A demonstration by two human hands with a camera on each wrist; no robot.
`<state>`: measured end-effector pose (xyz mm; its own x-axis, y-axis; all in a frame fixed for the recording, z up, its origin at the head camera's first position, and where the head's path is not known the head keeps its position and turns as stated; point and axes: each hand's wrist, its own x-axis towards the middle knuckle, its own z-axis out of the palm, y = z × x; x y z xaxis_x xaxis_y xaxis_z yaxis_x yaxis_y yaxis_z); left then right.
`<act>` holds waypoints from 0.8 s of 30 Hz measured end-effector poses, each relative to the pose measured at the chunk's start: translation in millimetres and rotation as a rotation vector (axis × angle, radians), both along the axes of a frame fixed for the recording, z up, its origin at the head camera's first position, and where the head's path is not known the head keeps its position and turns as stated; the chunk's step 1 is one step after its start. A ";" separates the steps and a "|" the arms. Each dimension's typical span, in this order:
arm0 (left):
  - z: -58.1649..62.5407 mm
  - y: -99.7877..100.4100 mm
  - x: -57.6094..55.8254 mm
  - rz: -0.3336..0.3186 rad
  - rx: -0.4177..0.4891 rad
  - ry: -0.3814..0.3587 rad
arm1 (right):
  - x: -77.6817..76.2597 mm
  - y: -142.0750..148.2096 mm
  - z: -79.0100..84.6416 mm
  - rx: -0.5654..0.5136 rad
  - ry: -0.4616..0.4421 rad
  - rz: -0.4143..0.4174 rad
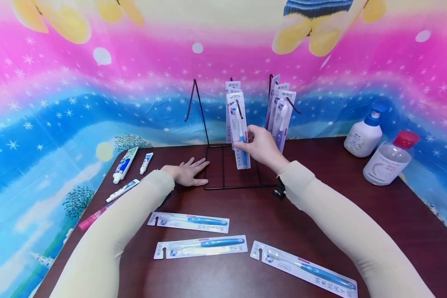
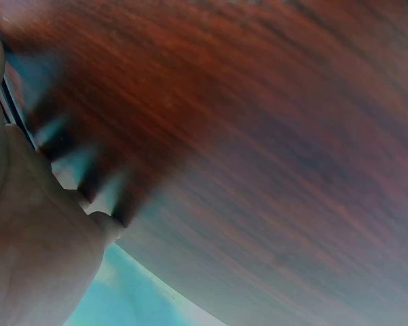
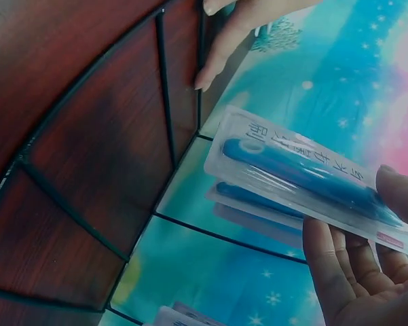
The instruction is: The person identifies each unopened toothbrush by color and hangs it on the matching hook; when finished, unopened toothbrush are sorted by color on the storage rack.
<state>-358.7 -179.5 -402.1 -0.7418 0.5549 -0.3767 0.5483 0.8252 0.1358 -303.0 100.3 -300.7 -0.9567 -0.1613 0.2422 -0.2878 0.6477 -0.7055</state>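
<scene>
Taking the black wire rack [image 1: 238, 188] as the clock's centre in the head view, a pink tube [image 1: 93, 218] lies at eight o'clock on the dark table [image 1: 193, 275], partly behind the left sleeve. Three white-bodied tubes [image 1: 125, 164] lie around nine o'clock. Nearer in at nine, the left hand [image 1: 189, 171] rests palm down, fingers spread and straight, gripping nothing, fingertips at the rack's left edge. Between seven and eight is a loose toothbrush pack [image 1: 208, 221], with a second pack [image 1: 223, 242] at seven (both blue-handled, lying flat).

At twelve o'clock, the front blue toothbrush pack [image 1: 242, 159] hangs on the middle hook, other packs behind it. The right hand [image 1: 262, 145] pinches its lower part at four o'clock from the hook tip, thumb in front and fingers curled behind, opened only by the card's thickness. Purple toothbrush packs [image 1: 282, 134] hang on the right hook, at one. A third loose pack [image 1: 303, 269] lies at five. Farthest right stand a blue-topped white bottle [image 1: 364, 134], between two and three, and a red-capped clear bottle [image 1: 385, 165] at three.
</scene>
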 end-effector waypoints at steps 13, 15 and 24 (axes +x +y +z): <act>-0.6 0.2 0.5 -0.001 -0.007 0.013 | -22.4 -12.3 -3.2 0.021 -0.036 -0.029; -0.7 0.3 0.7 0.001 -0.011 0.014 | -23.8 -12.5 -3.7 0.032 -0.032 -0.029; 0.2 -0.2 1.3 -0.004 -0.005 0.008 | -24.2 -10.6 -4.4 0.043 -0.066 -0.035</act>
